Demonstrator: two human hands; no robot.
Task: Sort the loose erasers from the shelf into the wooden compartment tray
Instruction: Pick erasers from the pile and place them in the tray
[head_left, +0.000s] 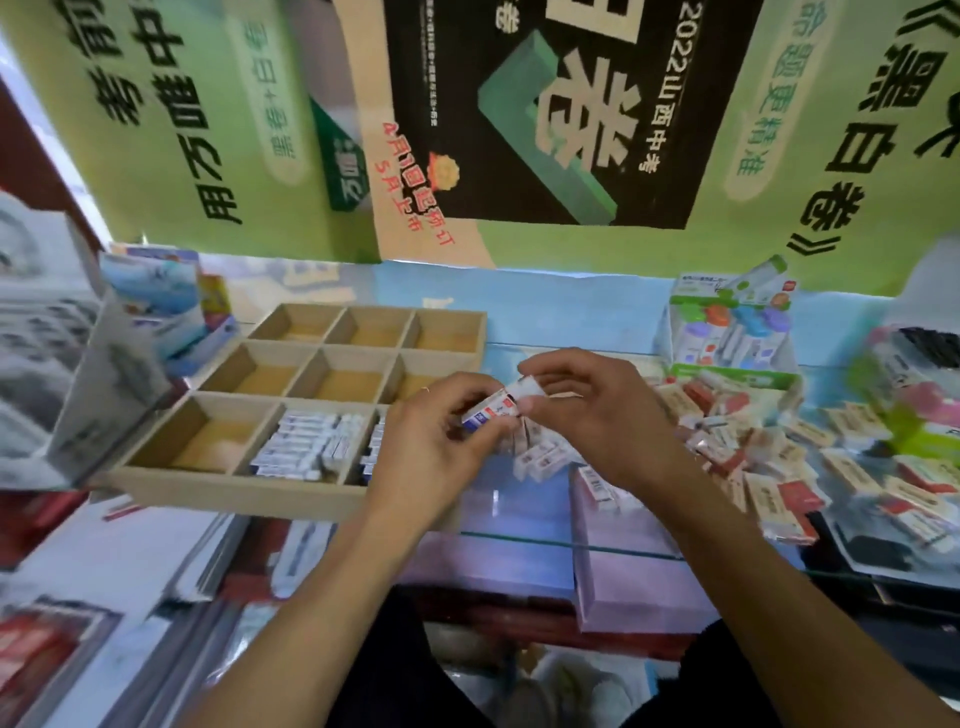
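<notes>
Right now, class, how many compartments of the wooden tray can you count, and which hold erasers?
9, in three rows of three in the wooden tray. The blue-and-white erasers fill the near middle compartment; more sit in the near right one, partly hidden by the left hand. The others look empty.

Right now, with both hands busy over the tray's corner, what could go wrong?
1. The left hand holds several erasers loosely stacked; one could slip out onto the glass shelf.
2. The loose pile lies near the shelf's front edge; a forearm sweep might knock pieces off.
3. The wooden tray overhangs the shelf edge, so pressing down could tip it.
</notes>
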